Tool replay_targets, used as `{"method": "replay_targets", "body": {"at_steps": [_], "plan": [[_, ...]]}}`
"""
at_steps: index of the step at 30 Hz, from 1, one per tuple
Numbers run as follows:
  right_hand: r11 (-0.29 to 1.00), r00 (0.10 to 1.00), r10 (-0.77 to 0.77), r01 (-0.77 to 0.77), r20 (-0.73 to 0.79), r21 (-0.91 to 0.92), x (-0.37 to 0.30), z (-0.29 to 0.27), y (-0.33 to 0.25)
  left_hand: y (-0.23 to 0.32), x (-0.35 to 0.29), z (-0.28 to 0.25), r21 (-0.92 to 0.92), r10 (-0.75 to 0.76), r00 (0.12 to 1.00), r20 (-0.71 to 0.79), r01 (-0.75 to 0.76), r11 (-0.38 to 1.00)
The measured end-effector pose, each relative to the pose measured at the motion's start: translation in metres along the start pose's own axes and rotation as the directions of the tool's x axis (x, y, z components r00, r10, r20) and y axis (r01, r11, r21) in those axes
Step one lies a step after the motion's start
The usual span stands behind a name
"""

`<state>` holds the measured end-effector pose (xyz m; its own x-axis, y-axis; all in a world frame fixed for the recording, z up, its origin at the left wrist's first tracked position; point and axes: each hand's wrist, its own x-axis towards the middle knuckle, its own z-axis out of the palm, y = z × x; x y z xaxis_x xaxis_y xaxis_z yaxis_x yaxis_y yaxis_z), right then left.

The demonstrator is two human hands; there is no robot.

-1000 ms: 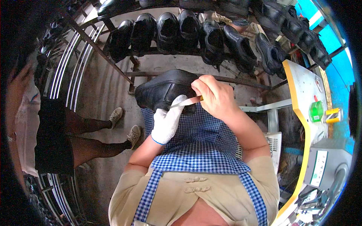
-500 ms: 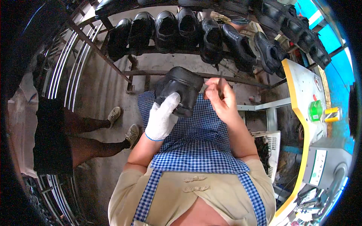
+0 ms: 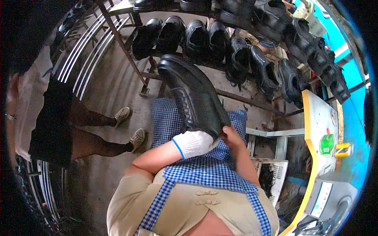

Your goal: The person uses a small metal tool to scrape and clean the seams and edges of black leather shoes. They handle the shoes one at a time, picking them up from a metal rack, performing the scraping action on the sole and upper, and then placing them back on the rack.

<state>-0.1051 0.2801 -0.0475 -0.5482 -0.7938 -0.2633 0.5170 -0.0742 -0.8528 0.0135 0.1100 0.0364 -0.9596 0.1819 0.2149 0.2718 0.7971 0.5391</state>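
A black lace-up shoe (image 3: 193,94) is held over my lap, tilted, its toe pointing up and to the left. My left hand (image 3: 197,142), in a white knit glove with a blue cuff edge, grips the shoe at its opening; the glove's fingers are hidden by the shoe. At the heel end, my bare right hand (image 3: 233,137) has its thumb against the shoe's edge. Its other fingers are mostly out of sight, and whether they also hold something small cannot be made out.
A metal rack (image 3: 252,100) with rows of black shoes (image 3: 197,37) spans the front. To the right stands a yellow-edged table (image 3: 315,129) with a green tape roll (image 3: 327,144) and a grey machine (image 3: 334,202). Another person's legs (image 3: 102,147) are at the left.
The shoe has turned from heel-on to a lengthwise side view, toe up and left. My left hand has shifted to its opening, while my right hand has come down to the heel.
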Motion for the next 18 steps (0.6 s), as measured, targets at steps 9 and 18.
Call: {"method": "replay_targets", "body": {"at_steps": [9, 18], "plan": [[0.956, 0.993, 0.119, -0.111, -0.016, 0.271, 0.001, -0.022, 0.019, 0.006, 0.002, -0.085, -0.544, 0.314, 0.946, -0.084, -0.307, 0.781], [0.925, 0.977, 0.211, -0.208, 0.026, 0.319, -0.013, -0.026, 0.028, -0.012, 0.010, -0.082, -0.878, -0.499, 0.754, -0.428, -0.216, 0.427]]}}
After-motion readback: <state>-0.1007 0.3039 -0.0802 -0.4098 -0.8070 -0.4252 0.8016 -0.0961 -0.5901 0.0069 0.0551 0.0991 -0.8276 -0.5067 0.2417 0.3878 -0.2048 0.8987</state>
